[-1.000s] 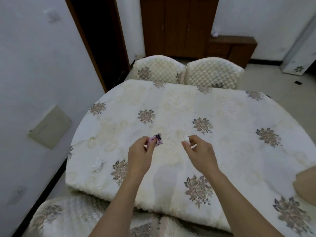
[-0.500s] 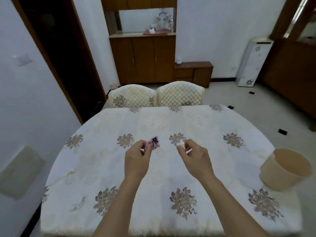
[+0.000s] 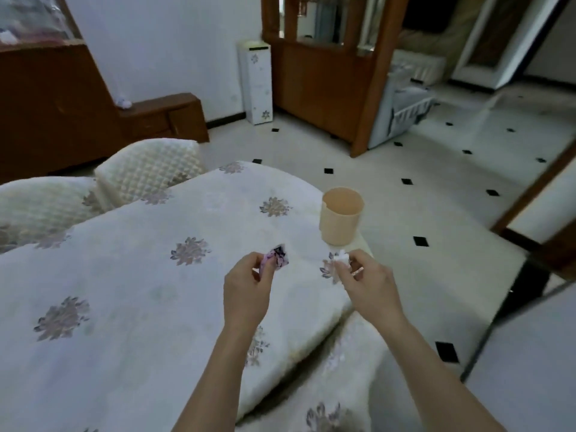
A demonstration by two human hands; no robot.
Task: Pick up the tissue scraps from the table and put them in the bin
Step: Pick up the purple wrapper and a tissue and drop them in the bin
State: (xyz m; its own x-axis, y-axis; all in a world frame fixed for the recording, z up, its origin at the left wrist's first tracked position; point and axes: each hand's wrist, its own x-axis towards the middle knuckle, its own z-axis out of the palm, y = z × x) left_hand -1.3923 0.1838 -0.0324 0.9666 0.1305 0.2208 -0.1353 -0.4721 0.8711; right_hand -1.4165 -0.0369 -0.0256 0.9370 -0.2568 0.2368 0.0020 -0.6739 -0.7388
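My left hand [image 3: 247, 288] pinches a small pink and dark patterned scrap [image 3: 277, 257] between thumb and fingers, held above the table [image 3: 131, 275]. My right hand [image 3: 366, 283] pinches a small white tissue scrap [image 3: 340, 256] at its fingertips, near the table's right edge. A beige round bin [image 3: 341, 220] stands beyond the table's right edge, a short way past my right hand, its mouth open upward. The table wears a cream cloth with grey flower motifs.
Two quilted cream chair backs [image 3: 149, 169] stand at the table's far left. Another covered chair seat [image 3: 336, 385] is below my arms. White floor with black diamond tiles [image 3: 420, 241] lies to the right. A wooden cabinet [image 3: 327, 88] and white appliance [image 3: 255, 85] stand farther off.
The view has swung to the right, bringing the bin from the right edge toward the centre. Both hands keep their scraps pinched and stay in front of me.
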